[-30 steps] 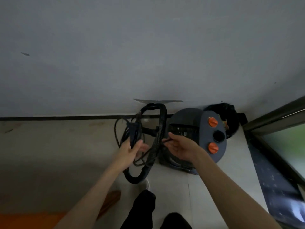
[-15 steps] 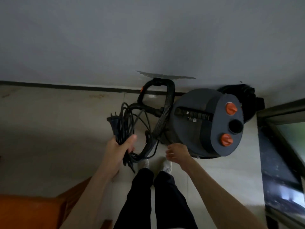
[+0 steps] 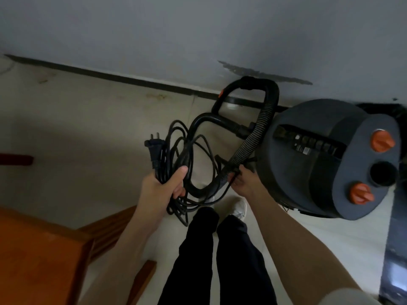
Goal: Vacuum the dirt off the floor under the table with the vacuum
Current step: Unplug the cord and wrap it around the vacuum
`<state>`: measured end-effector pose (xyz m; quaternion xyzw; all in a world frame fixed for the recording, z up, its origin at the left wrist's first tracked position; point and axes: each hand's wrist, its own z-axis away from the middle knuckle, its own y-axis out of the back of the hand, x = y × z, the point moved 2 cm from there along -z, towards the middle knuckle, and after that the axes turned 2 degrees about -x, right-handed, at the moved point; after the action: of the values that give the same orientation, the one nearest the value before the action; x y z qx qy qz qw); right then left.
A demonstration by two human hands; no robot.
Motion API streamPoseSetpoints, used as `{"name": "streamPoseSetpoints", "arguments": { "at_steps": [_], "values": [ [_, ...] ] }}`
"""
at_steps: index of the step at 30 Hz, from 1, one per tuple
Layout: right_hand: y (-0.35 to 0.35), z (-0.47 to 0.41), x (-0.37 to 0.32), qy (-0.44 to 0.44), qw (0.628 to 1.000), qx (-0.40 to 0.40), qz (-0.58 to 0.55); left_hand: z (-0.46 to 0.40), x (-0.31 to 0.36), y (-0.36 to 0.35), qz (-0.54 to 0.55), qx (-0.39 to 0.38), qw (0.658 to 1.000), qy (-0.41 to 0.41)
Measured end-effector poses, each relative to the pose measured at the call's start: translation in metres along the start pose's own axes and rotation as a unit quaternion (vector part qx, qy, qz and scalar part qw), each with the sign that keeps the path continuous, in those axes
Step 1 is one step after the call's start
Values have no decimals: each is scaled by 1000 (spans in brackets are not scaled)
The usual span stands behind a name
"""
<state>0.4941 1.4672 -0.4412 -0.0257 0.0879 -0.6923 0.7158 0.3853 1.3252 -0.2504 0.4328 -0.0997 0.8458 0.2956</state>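
Note:
A dark grey canister vacuum (image 3: 308, 155) with two orange knobs stands on the floor by the wall, at the right. Its black ribbed hose (image 3: 255, 137) arcs up from the body and loops down in front of me. My left hand (image 3: 158, 190) grips a bundle of coiled black power cord (image 3: 187, 164), and the plug (image 3: 154, 150) sticks up above my fist. My right hand (image 3: 244, 183) holds the lower end of the hose, close against the vacuum's side.
A pale wall with a dark skirting line (image 3: 110, 75) runs behind the vacuum. An orange-brown wooden table (image 3: 37, 256) fills the lower left corner. My legs and white shoes (image 3: 239, 208) stand between table and vacuum. A dark door frame (image 3: 394, 249) runs along the right edge.
My right hand has moved up from beside the vacuum and taken hold of the hose. The left hand keeps its grip on the cord bundle. The view has tilted further down.

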Motion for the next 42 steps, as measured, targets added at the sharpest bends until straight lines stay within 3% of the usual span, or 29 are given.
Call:
{"name": "streamPoseSetpoints", "arguments": {
  "at_steps": [5,16,20,25,30,37,42],
  "values": [
    [1,-2,27,-57,998,-22,-31,-2,-8,12,-2,28,1000,14],
    [-4,110,71,-135,977,-131,-99,-11,-2,23,64,93,993,21],
    [-19,142,83,-156,963,-175,-134,-7,-3,20,123,59,990,31],
    [-22,158,76,-142,971,-147,-125,3,6,13,140,20,987,70],
    [-18,174,66,-152,964,-178,-127,7,19,-5,175,5,981,80],
    [-32,201,56,-89,978,-175,-78,18,28,-21,169,-52,980,89],
    [-30,212,44,-73,982,-173,-21,21,38,-28,110,-68,988,84]
  ]
}}
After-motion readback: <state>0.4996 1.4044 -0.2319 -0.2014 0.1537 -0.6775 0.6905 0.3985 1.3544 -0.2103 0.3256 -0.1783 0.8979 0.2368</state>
